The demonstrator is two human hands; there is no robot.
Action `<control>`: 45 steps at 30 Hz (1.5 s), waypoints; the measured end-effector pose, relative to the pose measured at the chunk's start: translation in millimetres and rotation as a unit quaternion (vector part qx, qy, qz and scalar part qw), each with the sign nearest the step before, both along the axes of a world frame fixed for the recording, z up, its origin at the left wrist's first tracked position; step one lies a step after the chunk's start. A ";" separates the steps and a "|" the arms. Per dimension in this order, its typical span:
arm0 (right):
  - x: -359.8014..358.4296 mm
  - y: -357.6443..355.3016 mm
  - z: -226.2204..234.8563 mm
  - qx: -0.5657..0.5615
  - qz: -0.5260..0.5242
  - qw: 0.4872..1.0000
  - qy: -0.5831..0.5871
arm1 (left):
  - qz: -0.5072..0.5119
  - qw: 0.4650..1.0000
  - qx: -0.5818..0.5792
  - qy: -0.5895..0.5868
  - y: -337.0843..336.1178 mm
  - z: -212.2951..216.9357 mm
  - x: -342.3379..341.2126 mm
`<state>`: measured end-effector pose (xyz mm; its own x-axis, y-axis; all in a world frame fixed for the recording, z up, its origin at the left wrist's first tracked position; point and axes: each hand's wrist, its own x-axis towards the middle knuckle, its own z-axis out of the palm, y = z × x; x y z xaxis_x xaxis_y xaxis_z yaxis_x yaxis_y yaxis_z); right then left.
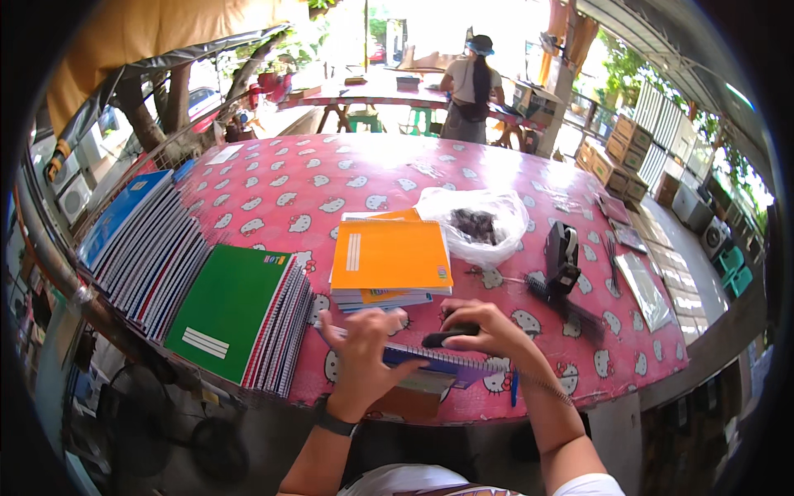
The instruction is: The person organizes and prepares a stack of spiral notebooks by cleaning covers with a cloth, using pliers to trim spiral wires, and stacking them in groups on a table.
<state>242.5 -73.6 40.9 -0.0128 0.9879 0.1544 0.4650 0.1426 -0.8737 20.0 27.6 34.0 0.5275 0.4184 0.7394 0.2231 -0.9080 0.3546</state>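
fingers of the left hand (362, 355) stand spread apart, the thumb against a purple spiral notebook (473, 374) tilted up at the near edge of the table (616, 368). the right hand (494, 332) has its fingers clamped on a black tool (451, 336) by the notebook's spiral; they cover part of it, so its kind is hard to make out. beyond sit orange notebooks (399, 255) and a plastic bag (510, 217), its dark contents unclear. farther off, the table hides a co-worker's (473, 87) legs.
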 end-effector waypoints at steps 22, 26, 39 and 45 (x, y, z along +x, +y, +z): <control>-16.3 30.4 19.0 -0.030 0.080 0.996 -0.033 | -0.237 0.797 -0.450 -0.326 54.6 -70.6 -28.5; -32.7 42.2 19.8 0.027 0.173 0.973 0.150 | -0.223 0.807 -0.431 -0.337 52.9 -63.8 -37.0; -34.0 70.4 39.5 -0.017 0.192 0.971 0.144 | -0.223 0.744 -0.526 -0.346 44.9 -58.1 -39.6; -33.4 77.5 30.7 -0.047 0.222 0.947 0.227 | -0.226 0.713 -0.529 -0.400 40.1 -60.0 -34.1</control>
<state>209.1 3.9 71.5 -0.3824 0.9108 0.1557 -0.0497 0.1480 -0.9877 -14.1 67.6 -26.0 0.3727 0.8861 0.2756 -0.6655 0.0482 0.7449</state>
